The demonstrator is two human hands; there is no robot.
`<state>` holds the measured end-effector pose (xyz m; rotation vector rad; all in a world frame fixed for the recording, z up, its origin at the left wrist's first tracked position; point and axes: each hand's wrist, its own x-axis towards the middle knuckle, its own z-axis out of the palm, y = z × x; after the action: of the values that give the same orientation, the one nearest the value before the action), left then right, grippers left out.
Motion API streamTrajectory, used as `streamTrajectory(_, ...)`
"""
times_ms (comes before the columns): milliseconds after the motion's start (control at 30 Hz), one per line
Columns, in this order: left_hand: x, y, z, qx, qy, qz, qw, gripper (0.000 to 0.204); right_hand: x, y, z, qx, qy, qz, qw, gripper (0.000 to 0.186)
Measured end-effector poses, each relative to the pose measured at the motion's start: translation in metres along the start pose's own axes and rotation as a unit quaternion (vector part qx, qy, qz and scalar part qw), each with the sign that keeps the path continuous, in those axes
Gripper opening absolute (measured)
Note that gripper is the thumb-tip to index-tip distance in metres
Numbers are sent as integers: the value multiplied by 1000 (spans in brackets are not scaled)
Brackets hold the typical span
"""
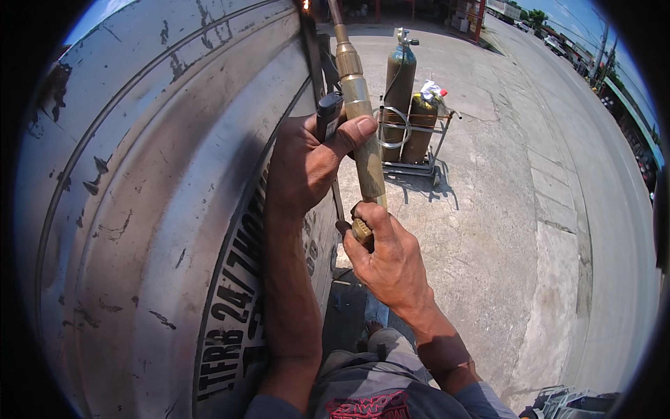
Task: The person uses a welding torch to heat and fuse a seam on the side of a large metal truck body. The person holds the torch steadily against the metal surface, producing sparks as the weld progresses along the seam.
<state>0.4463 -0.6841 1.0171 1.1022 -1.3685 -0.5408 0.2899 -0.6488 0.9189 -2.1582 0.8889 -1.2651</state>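
A brass gas torch runs upright in front of me, its thin tip leaving the picture at the top. My left hand is closed around its body, thumb pressed along the near side. A dark, round-ended object also sticks up from that hand beside the torch; its kind is unclear. Lower down, my right hand grips the brass valve knob at the torch's base between thumb and fingers. A small orange flame glows at the top edge, left of the tip; its source is cut off.
Close on the left stands a scuffed, pale ribbed metal panel with black lettering. Beyond my hands, a tall gas cylinder and a shorter cylinder stand on a wheeled cart on concrete. A road runs along the right.
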Motion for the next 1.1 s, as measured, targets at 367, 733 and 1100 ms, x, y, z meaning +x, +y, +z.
streamTrajectory(367, -1, -1, -1, 2, 2, 11, 1000, 33, 0, 4, 2, 6, 7, -17, 1000, 41)
streamTrajectory(733, -5, 3, -2, 7, -14, 12, 1000, 34, -6, 2, -1, 32, 17, -16, 999, 40)
streamTrajectory(1100, -7, 6, -4, 32, -20, 14, 999, 34, -8, -2, -4, 29, 0, 1, 1000, 38)
